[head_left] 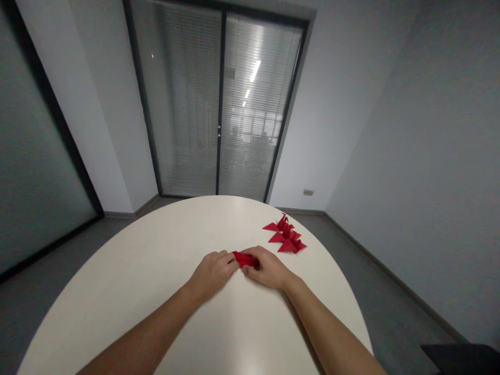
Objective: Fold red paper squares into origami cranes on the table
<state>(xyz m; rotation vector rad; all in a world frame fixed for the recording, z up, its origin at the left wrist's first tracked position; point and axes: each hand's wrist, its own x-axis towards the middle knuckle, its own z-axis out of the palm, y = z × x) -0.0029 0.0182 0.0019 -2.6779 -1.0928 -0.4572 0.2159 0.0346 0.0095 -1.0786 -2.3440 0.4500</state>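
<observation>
A folded piece of red paper (pixel 244 259) is held between my two hands, low over the middle of the table. My left hand (pixel 214 271) has its fingers closed on the paper's left end. From the right, my right hand (pixel 267 266) curls round the other end, thumb at the near side and fingers at the far side. Parts of the paper are hidden by the fingers, so its full shape cannot be seen. Beyond my right hand lie several red origami cranes (pixel 287 235), bunched close together.
The round white table (pixel 128 297) fills the lower view, its curved edge running around the far side. Behind it stand glass doors (pixel 187 104) with blinds. A dark object (pixel 464 358), perhaps a chair, shows at the lower right.
</observation>
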